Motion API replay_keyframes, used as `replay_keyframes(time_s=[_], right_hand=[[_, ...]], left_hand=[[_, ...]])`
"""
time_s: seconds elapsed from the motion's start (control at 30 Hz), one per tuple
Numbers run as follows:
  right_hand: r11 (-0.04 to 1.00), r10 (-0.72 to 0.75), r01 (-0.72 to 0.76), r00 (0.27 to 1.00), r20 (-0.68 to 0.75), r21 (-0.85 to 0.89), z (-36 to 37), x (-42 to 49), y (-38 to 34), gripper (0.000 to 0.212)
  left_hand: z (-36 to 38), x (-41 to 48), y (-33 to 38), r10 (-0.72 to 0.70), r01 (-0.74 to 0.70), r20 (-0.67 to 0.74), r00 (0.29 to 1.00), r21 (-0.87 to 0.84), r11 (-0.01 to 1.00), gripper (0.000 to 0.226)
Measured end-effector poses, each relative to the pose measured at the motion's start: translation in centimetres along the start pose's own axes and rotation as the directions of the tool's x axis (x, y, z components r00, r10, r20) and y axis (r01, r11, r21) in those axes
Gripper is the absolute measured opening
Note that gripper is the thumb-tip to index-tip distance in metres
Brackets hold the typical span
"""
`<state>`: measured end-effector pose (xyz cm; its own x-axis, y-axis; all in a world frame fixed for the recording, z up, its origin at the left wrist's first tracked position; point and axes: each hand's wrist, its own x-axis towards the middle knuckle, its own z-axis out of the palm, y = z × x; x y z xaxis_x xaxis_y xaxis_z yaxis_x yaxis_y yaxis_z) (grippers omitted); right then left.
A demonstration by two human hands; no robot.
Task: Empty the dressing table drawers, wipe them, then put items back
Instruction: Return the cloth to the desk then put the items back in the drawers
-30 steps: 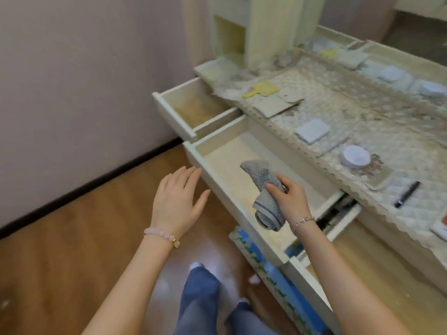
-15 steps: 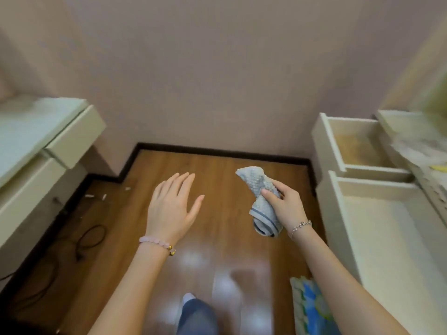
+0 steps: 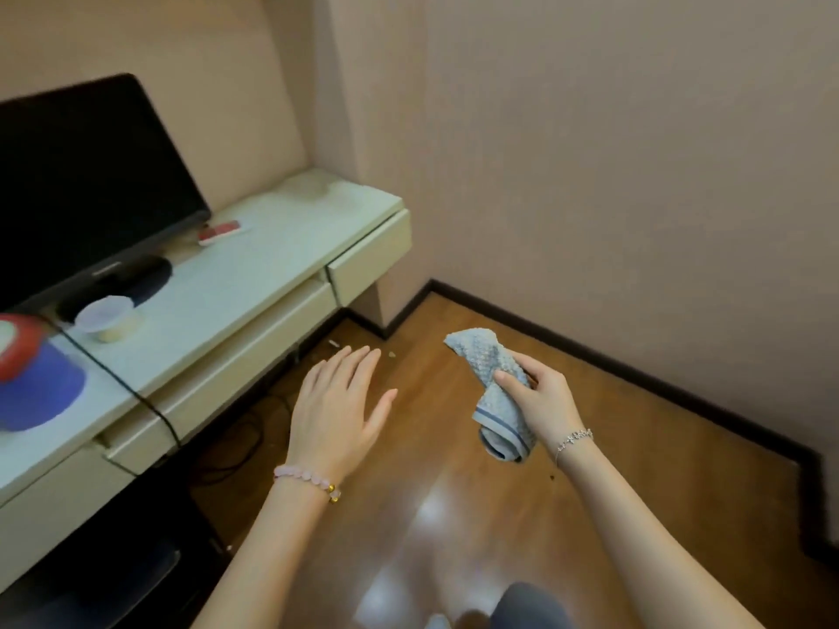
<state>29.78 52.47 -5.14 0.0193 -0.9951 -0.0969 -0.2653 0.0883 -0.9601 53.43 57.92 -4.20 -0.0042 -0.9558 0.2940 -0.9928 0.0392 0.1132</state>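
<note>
My right hand (image 3: 542,399) grips a grey waffle-weave cloth (image 3: 488,363) with a blue stripe, bunched and held upright over the wooden floor. My left hand (image 3: 338,408) hovers to its left, palm down, with straight spread fingers and nothing in it. The dressing table and its drawers are out of view.
A pale cabinet (image 3: 254,270) runs along the left with shut drawers. On it stand a black TV screen (image 3: 86,174), a small plastic tub (image 3: 108,317), a red card (image 3: 221,231) and a blue and red object (image 3: 32,379). Cables (image 3: 236,442) lie on the floor beneath. A wall corner (image 3: 386,183) stands ahead.
My view has swung left, away from the open dressing table drawers, to the TV cabinet. My right hand lifted the cloth out of the drawer and still holds it.
</note>
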Motion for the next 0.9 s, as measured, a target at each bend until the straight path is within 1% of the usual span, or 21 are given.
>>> replay_keyframes(time_s=[0.23, 0.37, 0.57, 0.73, 0.8, 0.9], right_hand=[[0.998, -0.05, 0.054, 0.981, 0.186, -0.019, 7.3, 9.5, -2.4, 0.025], [0.995, -0.083, 0.098, 0.955, 0.285, -0.038, 10.5, 16.3, -3.5, 0.025], [0.991, -0.081, 0.117, 0.9, 0.429, -0.059, 14.2, 28.6, -5.5, 0.031], [0.987, -0.09, 0.145, 0.847, 0.524, -0.065, 17.4, 37.7, -8.0, 0.03], [0.987, -0.101, 0.152, 0.832, 0.545, -0.049, 18.8, 40.4, -8.7, 0.029], [0.99, -0.099, 0.137, 0.795, 0.598, -0.018, 21.3, 43.7, -9.6, 0.024]], left_hand=[[0.9, 4.4, -6.8, -0.168, 0.168, -0.028, 0.985, -0.012, 0.986, 0.056], [2.3, 8.6, -9.5, -0.263, 0.265, -0.054, 0.963, 0.039, 0.963, 0.055], [5.3, 16.9, -12.3, -0.395, 0.399, -0.068, 0.916, 0.071, 0.914, 0.055], [7.2, 23.1, -14.3, -0.504, 0.509, -0.079, 0.86, 0.063, 0.859, 0.055], [8.0, 24.7, -15.2, -0.542, 0.548, -0.089, 0.835, 0.063, 0.834, 0.054], [8.8, 26.8, -16.7, -0.579, 0.587, -0.099, 0.809, 0.071, 0.807, 0.054]])
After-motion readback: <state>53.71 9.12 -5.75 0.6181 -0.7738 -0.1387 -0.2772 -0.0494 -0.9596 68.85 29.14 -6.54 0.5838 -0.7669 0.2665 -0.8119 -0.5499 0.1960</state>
